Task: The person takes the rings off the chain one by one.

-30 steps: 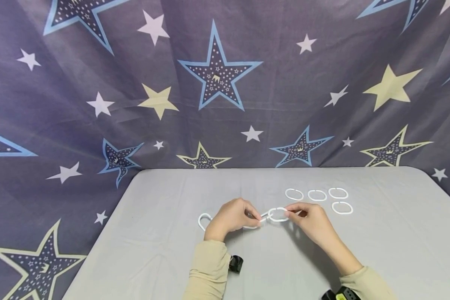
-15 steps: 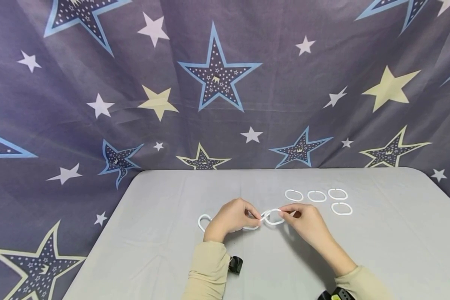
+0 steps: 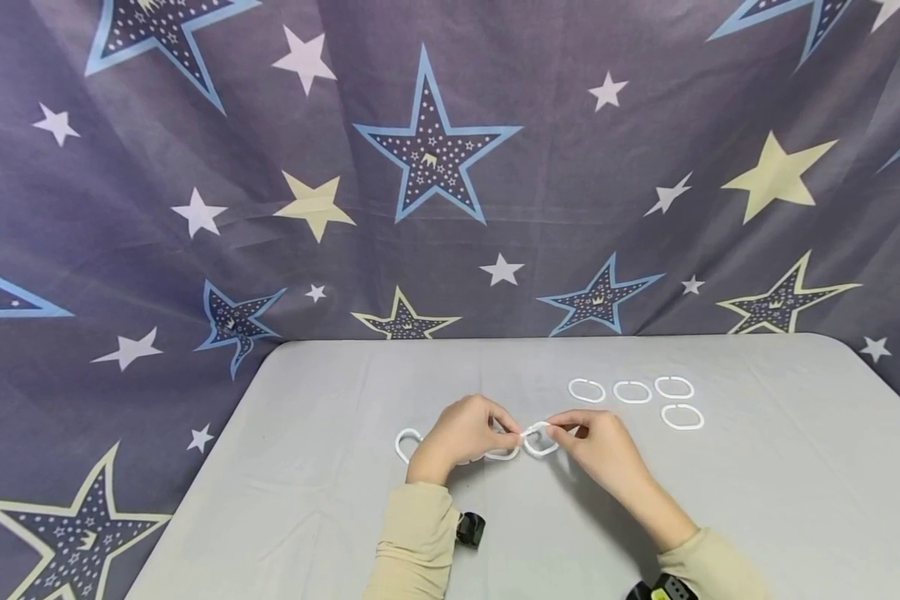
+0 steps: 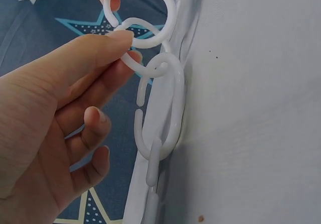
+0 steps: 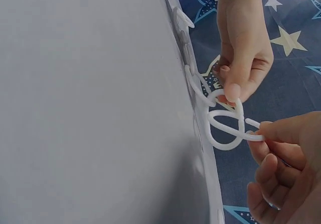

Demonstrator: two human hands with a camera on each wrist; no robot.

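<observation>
1. Backdrop (image 3: 540,217): dark cloth printed with stars, hanging behind everything.
2. Table (image 3: 307,517): pale covering, both hands working over its middle.
3. Left hand (image 3: 465,429): thumb and forefinger pinch the chain's end link (image 4: 161,34); the other fingers bend loosely.
4. Right hand (image 3: 600,442): thumb and forefinger nip the outer end of a separate-looking white link (image 4: 172,13), other fingers curled behind.
5. Chain (image 4: 181,98): runs leftward beneath the left hand, its far link showing beyond the wrist. Likely light and limp as a whole, so best steadied at the end link, beside the join.
6. Link in the right hand: overlaps the end link (whether hooked through, cannot tell). Looks like smooth plastic: light, stiff with slight spring, perhaps slippery. Hold suggested: the rounded end away from the crossing, lightly, as forcing the split could strain it.
7. Loose links (image 3: 682,428): four on the table, beyond the right hand; three in a row, one just nearer. Each seems easiest to lift by its rim.
</observation>
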